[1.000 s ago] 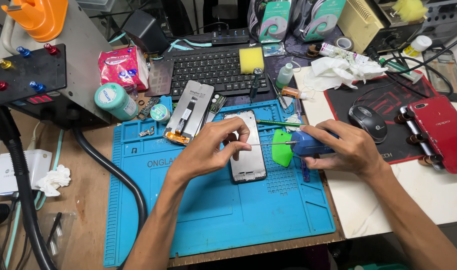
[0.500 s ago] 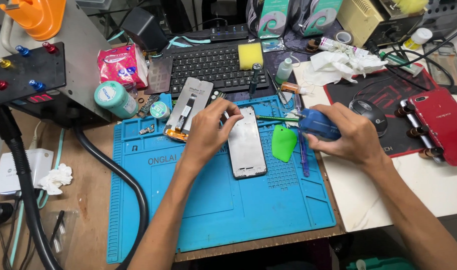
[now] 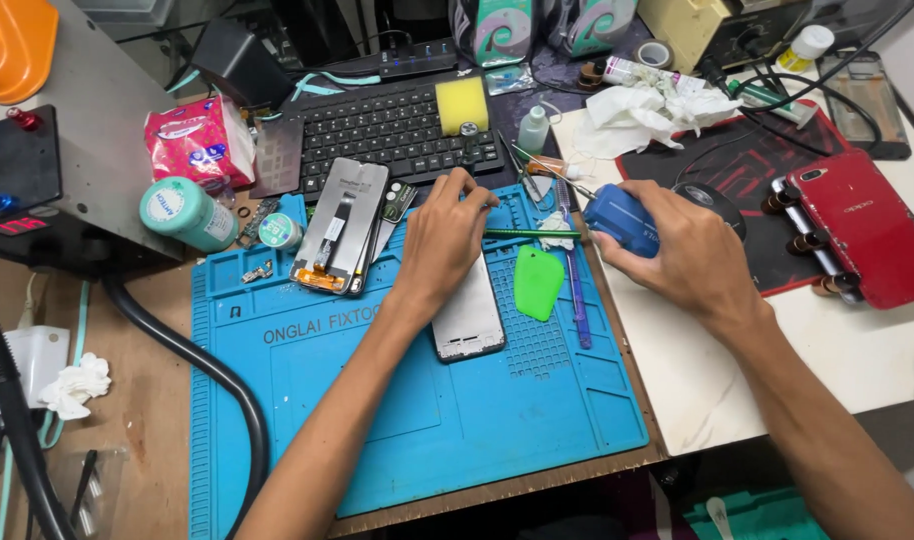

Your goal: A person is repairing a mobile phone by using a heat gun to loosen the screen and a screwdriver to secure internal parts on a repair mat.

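Over a blue mat (image 3: 417,420), the left hand (image 3: 442,240) rests on the top of a white phone frame (image 3: 469,322), fingertips pinched at its upper edge, though what they pinch is too small to tell. The right hand (image 3: 682,250), just right of the mat, is clenched around a blue-handled screwdriver (image 3: 617,218) whose green shaft points toward the left fingers, a green pick (image 3: 537,282) lying between the hands. Beyond the left hand lie a phone screen (image 3: 339,225) and a keyboard (image 3: 392,125); a red phone (image 3: 857,225) sits right of the right hand.
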